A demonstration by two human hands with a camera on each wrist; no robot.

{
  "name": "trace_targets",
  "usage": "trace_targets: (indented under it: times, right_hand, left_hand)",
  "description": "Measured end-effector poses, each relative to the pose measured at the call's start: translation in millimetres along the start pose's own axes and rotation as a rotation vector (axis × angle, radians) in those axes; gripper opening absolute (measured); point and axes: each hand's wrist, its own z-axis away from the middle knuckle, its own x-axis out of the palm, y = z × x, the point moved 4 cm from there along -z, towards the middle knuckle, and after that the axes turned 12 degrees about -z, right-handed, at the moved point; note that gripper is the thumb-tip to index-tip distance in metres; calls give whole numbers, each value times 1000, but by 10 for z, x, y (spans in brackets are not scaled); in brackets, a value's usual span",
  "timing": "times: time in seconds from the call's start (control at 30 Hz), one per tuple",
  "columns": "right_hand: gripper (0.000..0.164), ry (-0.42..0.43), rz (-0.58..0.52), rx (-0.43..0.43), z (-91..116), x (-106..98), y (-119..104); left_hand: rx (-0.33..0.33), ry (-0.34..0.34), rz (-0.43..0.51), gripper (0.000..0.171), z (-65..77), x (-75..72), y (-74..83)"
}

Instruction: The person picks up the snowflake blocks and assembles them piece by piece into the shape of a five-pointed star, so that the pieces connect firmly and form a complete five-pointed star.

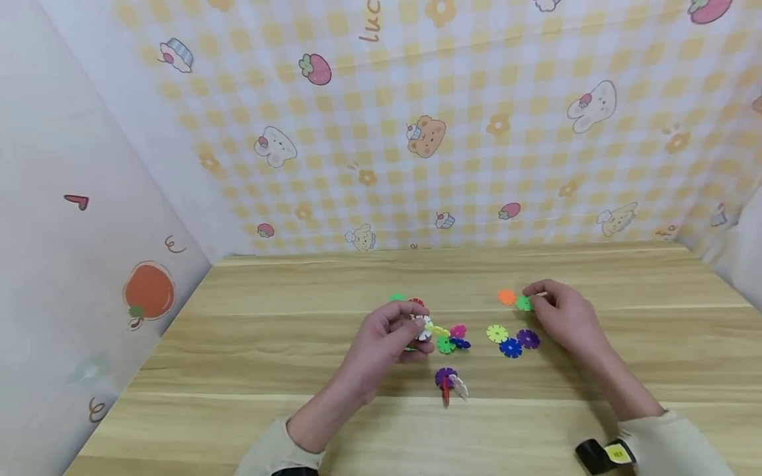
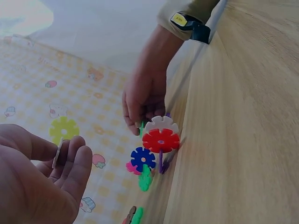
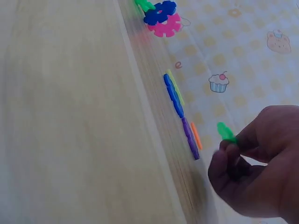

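My left hand pinches a white notched disc between thumb and fingers, and a yellow disc is slotted onto it. On the right, my right hand pinches a green notched disc by its edge, beside an orange disc on the table. Below the left hand's discs, a joined cluster has a green disc, a pink disc and a dark blue disc. Nearer the front stands another joined piece of a purple disc, a red disc and a white disc.
Flat on the wooden table lie a yellow-green disc, a blue disc and a purple disc. Behind the left hand are a green disc and a red disc. A patterned cloth hangs at the back.
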Motion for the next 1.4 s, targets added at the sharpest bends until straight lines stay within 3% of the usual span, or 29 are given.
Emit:
trace_targets:
  times: [0.27,0.4,0.5,0.8,0.97,1.23,1.4]
  right_hand:
    - [45,-91,-445,-24,51,139,-223]
    - [45,-174,-653,15,147,266,-354]
    - [44,-227,-741,25,248,357,-495]
    - [36,-330,-639,-64,511,524,-860]
    - [31,-338,-568,-56,541,575,-895]
    - [31,-359,-543,-45,572,605,-900]
    - [31,-384,-536,-57,579,613,-909]
  left_hand:
    - [43,42,-14,23,30,-5,41]
    - [38,46,-10,23,49,-13,37]
    - [37,45,-12,22,54,-15,31]
    - [57,52,-22,20,38,0,44]
    - [68,58,-53,20,38,1,39]
    - [119,68,-112,16,48,17,26]
    - [169,101,-203,12,55,16,44]
